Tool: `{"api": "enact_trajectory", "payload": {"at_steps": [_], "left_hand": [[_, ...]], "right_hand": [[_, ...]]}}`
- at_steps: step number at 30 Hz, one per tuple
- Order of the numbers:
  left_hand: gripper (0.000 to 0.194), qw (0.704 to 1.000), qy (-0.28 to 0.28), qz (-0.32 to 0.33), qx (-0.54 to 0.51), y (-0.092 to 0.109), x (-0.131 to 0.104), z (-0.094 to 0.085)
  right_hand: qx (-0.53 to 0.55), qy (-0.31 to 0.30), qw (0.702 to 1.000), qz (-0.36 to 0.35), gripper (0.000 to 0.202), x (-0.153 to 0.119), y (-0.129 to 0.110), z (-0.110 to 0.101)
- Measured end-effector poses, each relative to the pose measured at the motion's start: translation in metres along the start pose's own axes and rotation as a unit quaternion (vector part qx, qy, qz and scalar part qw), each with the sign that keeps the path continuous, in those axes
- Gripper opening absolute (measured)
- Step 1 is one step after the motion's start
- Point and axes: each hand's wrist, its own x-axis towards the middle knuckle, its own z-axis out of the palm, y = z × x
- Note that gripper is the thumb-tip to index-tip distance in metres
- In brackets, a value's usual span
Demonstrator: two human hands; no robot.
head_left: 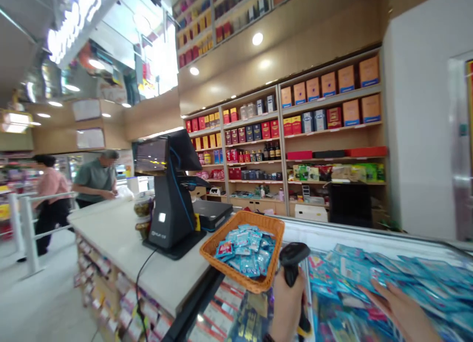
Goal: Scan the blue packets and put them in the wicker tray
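Note:
My left hand [287, 298] is wrapped round the grip of a black handheld barcode scanner [294, 253]. The scanner's head stands up above my fist, beside a wicker basket. At the lower right, my right hand [404, 307] reaches over a spread of small blue packets [417, 272], its fingers stretched out and touching or just above them. Whether a packet lies under the palm is hidden. More blue packets [248, 251] fill the orange-brown wicker basket [255, 284]; a red one [224, 249] shows among them.
A dark checkout terminal [170, 199] stands on the white counter [111, 216], its cable hanging down the front. Jars [143, 211] stand beside it. Shelves of boxed goods [254, 131] line the back wall. Two people [98, 177] are beyond the counter, near white railings [27, 233].

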Motion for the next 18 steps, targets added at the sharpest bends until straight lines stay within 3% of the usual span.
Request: {"api": "enact_trajectory", "payload": {"at_steps": [2, 4, 7, 10, 14, 18], "left_hand": [[0.064, 0.999, 0.036, 0.033, 0.012, 0.014, 0.006, -0.027], [0.064, 0.996, 0.063, 0.061, 0.026, 0.025, 0.011, -0.056], [0.064, 0.99, 0.106, 0.085, 0.041, 0.038, 0.015, -0.098], [0.066, 0.984, 0.137, 0.099, 0.059, 0.045, 0.019, -0.132], [0.071, 0.978, 0.156, 0.118, 0.073, 0.049, 0.021, -0.161], [0.076, 0.975, 0.18, 0.113, 0.065, 0.048, 0.022, -0.175]], "right_hand": [[-0.009, 0.004, 0.998, 0.065, 0.044, -0.002, -0.007, 0.037], [-0.05, -0.032, 0.994, 0.096, 0.043, -0.008, -0.01, 0.079], [-0.092, -0.127, 0.984, 0.083, 0.04, -0.02, -0.002, 0.14], [-0.064, -0.189, 0.977, 0.073, 0.038, -0.031, 0.019, 0.193], [-0.006, -0.239, 0.969, 0.063, 0.038, -0.046, 0.042, 0.252], [0.038, -0.28, 0.958, 0.049, 0.042, -0.058, 0.045, 0.287]]}}
